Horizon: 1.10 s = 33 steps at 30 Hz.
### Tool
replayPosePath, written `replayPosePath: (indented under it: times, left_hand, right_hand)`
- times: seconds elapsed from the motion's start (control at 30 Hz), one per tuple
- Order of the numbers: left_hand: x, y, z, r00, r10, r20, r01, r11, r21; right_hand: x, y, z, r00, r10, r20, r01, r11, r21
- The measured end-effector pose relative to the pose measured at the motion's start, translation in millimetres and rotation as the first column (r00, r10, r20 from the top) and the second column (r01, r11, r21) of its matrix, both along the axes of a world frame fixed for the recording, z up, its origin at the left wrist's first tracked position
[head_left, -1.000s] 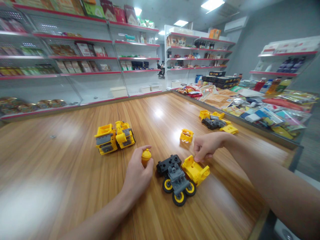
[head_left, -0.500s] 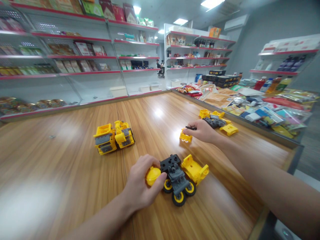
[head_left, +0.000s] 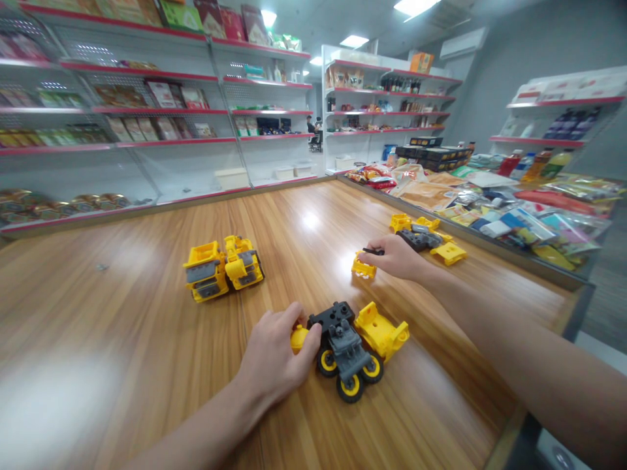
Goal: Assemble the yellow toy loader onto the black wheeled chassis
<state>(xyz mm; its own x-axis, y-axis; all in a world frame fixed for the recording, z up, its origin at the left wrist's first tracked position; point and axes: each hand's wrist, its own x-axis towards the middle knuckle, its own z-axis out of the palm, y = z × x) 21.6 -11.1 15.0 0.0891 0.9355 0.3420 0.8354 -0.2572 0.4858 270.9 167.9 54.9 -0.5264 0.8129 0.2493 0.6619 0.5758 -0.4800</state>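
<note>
My left hand (head_left: 280,356) is closed around a yellow rounded toy part (head_left: 298,339), mostly covered by the fingers. Its fingertips reach the black end of a toy truck chassis (head_left: 349,349), which has grey parts and black wheels with yellow hubs. Against the chassis's right side lies a yellow truck body piece (head_left: 382,331). Farther off, my right hand (head_left: 399,256) pinches a thin black piece (head_left: 373,251), its kind unclear. Just under those fingers is a small yellow toy frame (head_left: 363,266); whether they grip it too, I cannot tell.
Two yellow-and-grey toy trucks (head_left: 223,269) stand side by side at the left. Beyond my right hand lie more toy parts, including a yellow plate (head_left: 449,253) and a dark chassis (head_left: 412,240). Packaged goods (head_left: 514,215) cover the adjoining table, with shelves (head_left: 171,140) behind.
My left hand has rolled and shifted slightly, so less of the yellow rounded part shows. The chassis has moved a touch left. The right hand is practically still.
</note>
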Motion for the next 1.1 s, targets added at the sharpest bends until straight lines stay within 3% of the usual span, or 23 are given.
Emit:
replayPosePath:
  times: [0.3, 0.6, 0.93, 1.1]
  left_hand:
    - [-1.1, 4.2, -2.2, 0.994, -0.028, 0.103, 0.031, 0.999, -0.028]
    - [-1.6, 2.6, -2.5, 0.990, -0.059, 0.132, 0.056, 0.998, 0.024]
    - [-2.0, 2.2, -2.1, 0.985, -0.060, 0.159, 0.057, 0.998, 0.025]
    - [-2.0, 2.3, -1.0, 0.984, -0.062, 0.168, 0.061, 0.998, 0.014]
  right_hand:
    - [0.2, 1.1, -2.1, 1.000, 0.009, 0.000, -0.009, 1.000, 0.003]
    - [0.3, 3.6, -5.6, 0.999, -0.029, -0.026, 0.028, 0.998, -0.049]
    - [2.2, 2.9, 2.1, 0.983, -0.185, -0.015, 0.186, 0.983, 0.010]
    - [1.2, -0.2, 3.1, 0.994, -0.100, 0.052, 0.100, 0.995, -0.008]
